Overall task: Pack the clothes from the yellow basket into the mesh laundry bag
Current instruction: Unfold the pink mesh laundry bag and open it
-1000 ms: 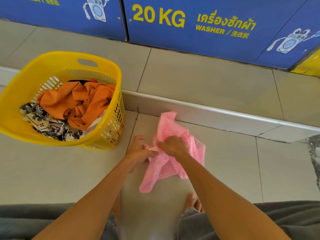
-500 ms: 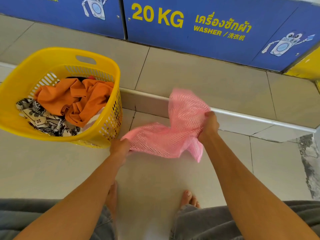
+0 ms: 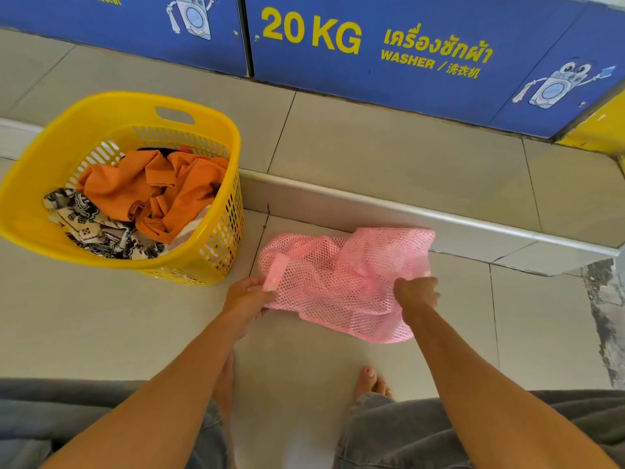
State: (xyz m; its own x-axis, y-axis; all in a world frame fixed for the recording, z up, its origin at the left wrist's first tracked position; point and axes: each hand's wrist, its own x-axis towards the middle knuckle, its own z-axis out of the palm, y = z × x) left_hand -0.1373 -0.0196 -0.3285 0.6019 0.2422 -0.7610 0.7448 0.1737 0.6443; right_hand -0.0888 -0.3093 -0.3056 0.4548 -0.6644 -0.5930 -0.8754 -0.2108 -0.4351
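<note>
The pink mesh laundry bag (image 3: 348,275) is stretched out low over the tiled floor, its far edge against the raised step. My left hand (image 3: 248,296) pinches its left corner, and my right hand (image 3: 416,292) grips its near right edge. At the left stands the yellow basket (image 3: 216,211), holding an orange garment (image 3: 162,187) on top and a black-and-white patterned cloth (image 3: 91,225) beside it. A bit of dark and red cloth shows behind the orange one.
A raised tiled step (image 3: 389,157) runs across in front of me, with blue washer panels (image 3: 389,49) behind it. My bare feet (image 3: 370,380) and grey trousers are at the bottom. Rough dark flooring (image 3: 605,299) lies at the right.
The bag went from bunched between both hands to pulled wide. My hands have moved apart, and the bag has come down flatter toward the floor.
</note>
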